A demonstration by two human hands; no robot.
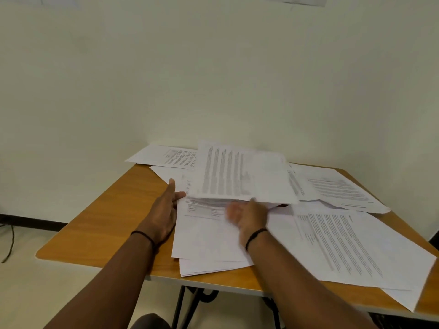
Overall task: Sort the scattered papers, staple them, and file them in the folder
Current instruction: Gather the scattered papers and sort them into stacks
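Printed papers (337, 243) were spread in loose, overlapping heaps over a wooden table (99, 222) pushed against a pale wall (213, 67). A raised sheaf (240, 174) at the middle was lifted at its near edge above the sheets lying flat beneath it. The left hand (166, 210) was laid at the sheaf's left edge, fingers extended along the paper and the thumb tucked against the sheet, with nothing clasped. The right hand (247, 217) was blurred; its fingers reached under the near edge of the sheaf, and whether the edge was grasped could not be told. A dark band was worn on each wrist. A small dark red patch was seen under the sheaf's right corner.
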